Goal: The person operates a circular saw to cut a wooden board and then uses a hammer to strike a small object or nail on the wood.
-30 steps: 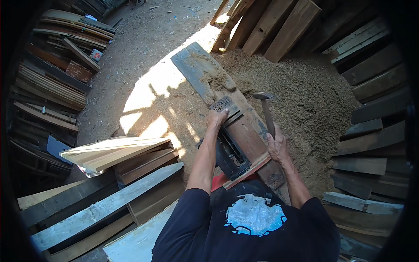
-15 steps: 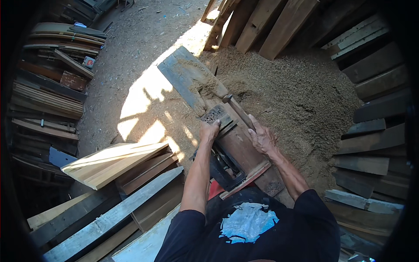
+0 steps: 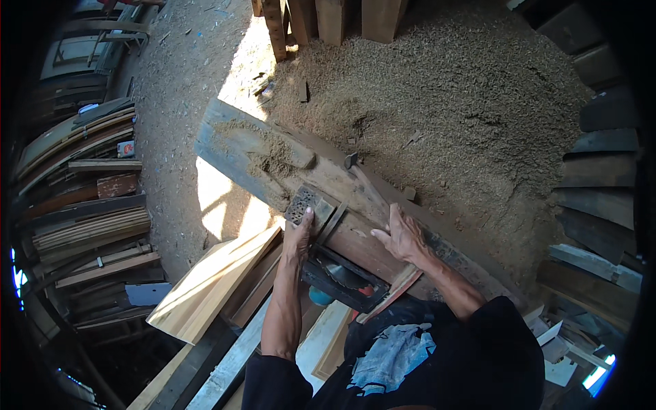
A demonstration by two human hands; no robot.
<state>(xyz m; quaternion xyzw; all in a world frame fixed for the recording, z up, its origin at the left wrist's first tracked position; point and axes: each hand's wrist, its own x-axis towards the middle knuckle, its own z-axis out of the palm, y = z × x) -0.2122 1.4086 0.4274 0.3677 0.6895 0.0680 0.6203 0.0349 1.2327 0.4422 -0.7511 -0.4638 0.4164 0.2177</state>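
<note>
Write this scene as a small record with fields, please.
Left hand: thumb on dark rectangular block pitted with holes; other fingers mostly hidden
Right hand: thumb spread, beside dark-headed hammer with brown wooden handle; grip unclear
Work surface: long worn wooden plank
Close to body: black rectangular frame
Ground: loose brown sawdust
Far left: stacked brown wooden boards

Could not see the lower end of the hammer (image 3: 370,186), covered by the right hand (image 3: 407,238), nor tell whether fingers wrapped around it. Could not make out most left hand (image 3: 295,239) fingers, hidden beside the holed block (image 3: 301,203). Saw only part of a teal round thing (image 3: 319,296) behind the black frame (image 3: 372,298). Lost the upright boards (image 3: 381,20) past the top edge, the shirt (image 3: 471,359) past the bottom.
</note>
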